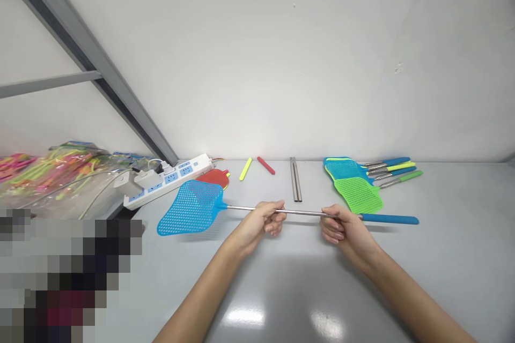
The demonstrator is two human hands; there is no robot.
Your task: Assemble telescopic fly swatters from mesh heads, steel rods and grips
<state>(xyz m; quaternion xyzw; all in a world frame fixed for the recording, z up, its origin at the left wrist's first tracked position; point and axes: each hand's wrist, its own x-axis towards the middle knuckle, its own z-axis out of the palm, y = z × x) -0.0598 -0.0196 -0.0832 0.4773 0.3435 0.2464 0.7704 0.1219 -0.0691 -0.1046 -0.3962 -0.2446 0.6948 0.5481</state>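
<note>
Here I am with both hands on the blue fly swatter (192,209), holding it crosswise above the grey table (281,289), its mesh head out to the left and its blue handle (390,220) off to the right. My left hand (263,221) has its fingers closed around the metal rod (301,213), and my right hand (343,225) grips the same rod farther right, just beside the handle, fingers curled in; a bare stretch of rod runs between my two fists. Beyond that stretch, two metal tubes (296,179) lie side by side, pointing away from me. Farther left there's a red stick (266,165), then a yellow stick (245,169), and a red mesh head (217,176) partly hidden by my blue one, near the white power strip (177,178). Over on the far right, a stack of swatters (346,168) fans out its handles, a green swatter (358,194) nearest me.
</note>
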